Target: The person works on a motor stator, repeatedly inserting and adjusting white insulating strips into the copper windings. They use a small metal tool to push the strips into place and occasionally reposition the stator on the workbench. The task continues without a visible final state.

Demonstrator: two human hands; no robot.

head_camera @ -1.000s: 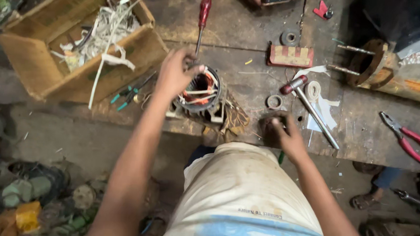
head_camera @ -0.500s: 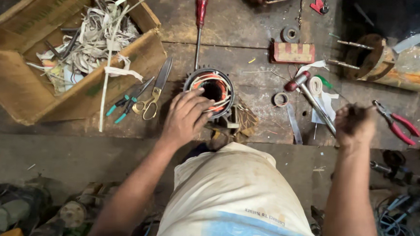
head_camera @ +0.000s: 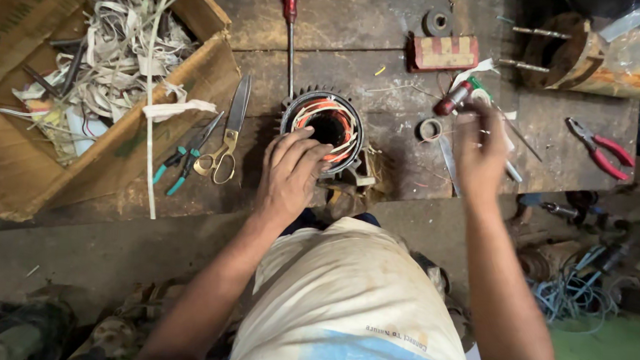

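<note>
Head view: two hands, one stator [head_camera: 328,122], one scissors [head_camera: 230,133].

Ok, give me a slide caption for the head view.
Left hand rests on a wound motor core; right hand lifts above bench tools.

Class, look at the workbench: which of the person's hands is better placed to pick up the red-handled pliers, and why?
The right hand, probably. It is raised over the bench's right part, nearer the red-handled pliers. The left hand rests on the round wound motor core near the middle, farther off.
</note>
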